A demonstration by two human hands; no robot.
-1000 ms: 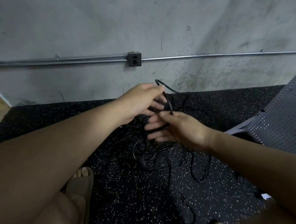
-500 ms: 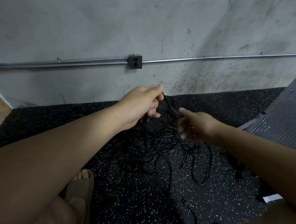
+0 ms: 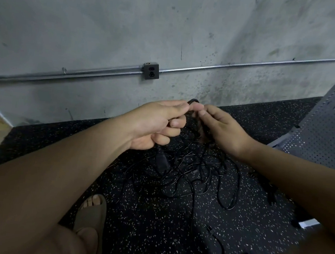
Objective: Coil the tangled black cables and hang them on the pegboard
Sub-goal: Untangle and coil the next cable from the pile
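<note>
Coiling barely begun: left hand (image 3: 156, 123), grip clenched on one strand of the cables (image 3: 194, 176), plug (image 3: 162, 161) dangling below; right hand (image 3: 223, 130) pinching the same strand just beside it; the rest a tangle on the floor (image 3: 152, 227) beneath; visible pegboard (image 3: 326, 125) bare, near at right; wall (image 3: 172, 25) close ahead, feet (image 3: 93, 211) hemming the near side

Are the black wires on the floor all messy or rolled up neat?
Messy. The thin black cables sprawl in crossing loops on the speckled rubber floor.
</note>
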